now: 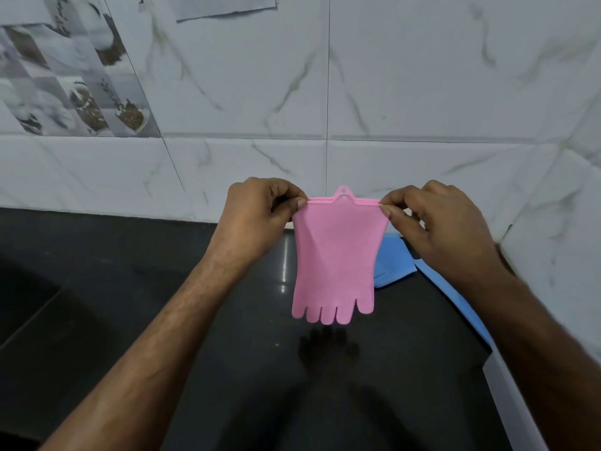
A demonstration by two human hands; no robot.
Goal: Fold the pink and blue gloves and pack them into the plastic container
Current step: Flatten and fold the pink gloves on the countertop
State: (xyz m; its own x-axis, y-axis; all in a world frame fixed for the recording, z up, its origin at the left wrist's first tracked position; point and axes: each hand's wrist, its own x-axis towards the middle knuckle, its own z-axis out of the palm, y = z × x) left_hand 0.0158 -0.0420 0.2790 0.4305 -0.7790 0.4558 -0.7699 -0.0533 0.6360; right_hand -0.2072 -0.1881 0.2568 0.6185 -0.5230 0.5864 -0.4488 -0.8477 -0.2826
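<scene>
Left hand [257, 211], right hand [435, 219] pinched pink glove [335, 262] cuff corners, dangling over counter [227, 320]; blue glove [395, 258] at right edge.

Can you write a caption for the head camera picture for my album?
Both hands, left and right, hold a pink glove up by its cuff.

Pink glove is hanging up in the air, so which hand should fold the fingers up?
Probably the left hand. Both hands pinch the pink glove by its cuff corners, fingers dangling over the black counter. The right hand hovers over the blue glove, so it could keep hold while the left folds.
</scene>
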